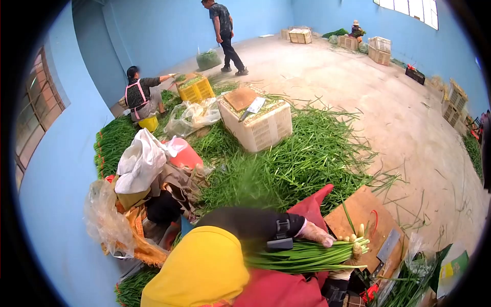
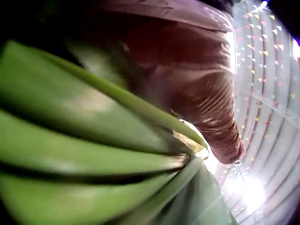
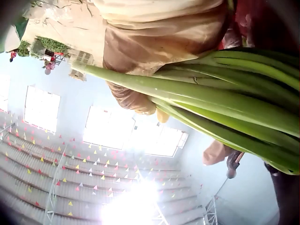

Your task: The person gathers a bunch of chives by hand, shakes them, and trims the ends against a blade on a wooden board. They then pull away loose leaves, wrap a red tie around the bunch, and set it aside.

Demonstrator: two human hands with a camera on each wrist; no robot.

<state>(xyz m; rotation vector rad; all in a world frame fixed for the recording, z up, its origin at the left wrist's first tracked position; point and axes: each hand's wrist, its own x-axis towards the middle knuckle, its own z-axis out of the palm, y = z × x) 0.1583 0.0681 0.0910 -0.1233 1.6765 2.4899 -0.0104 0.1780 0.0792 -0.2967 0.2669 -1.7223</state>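
Note:
A bundle of green onions (image 1: pixel 302 256) lies across in front of me, its pale root ends (image 1: pixel 354 238) toward the cutting board. My gloved right hand (image 1: pixel 354 256) grips the bundle near the roots; the right wrist view shows its fingers (image 3: pixel 129 56) curled round the stalks. My left hand (image 1: pixel 317 234), below a black sleeve, lies over the top of the bundle with fairly straight fingers. Green leaves (image 2: pixel 84 145) fill much of the left wrist view, beside the shaded left hand (image 2: pixel 187 75). The far side of the bundle is hidden.
A wooden board (image 1: pixel 353 210) with a cleaver (image 1: pixel 388 245) lies at right. Ahead spreads a heap of loose green onions (image 1: pixel 307 158), with a white crate (image 1: pixel 266 128) carrying another cleaver (image 1: pixel 254 106). Bags (image 1: pixel 140 158) stand left. One person (image 1: pixel 140 92) sits; another (image 1: pixel 222 36) walks behind.

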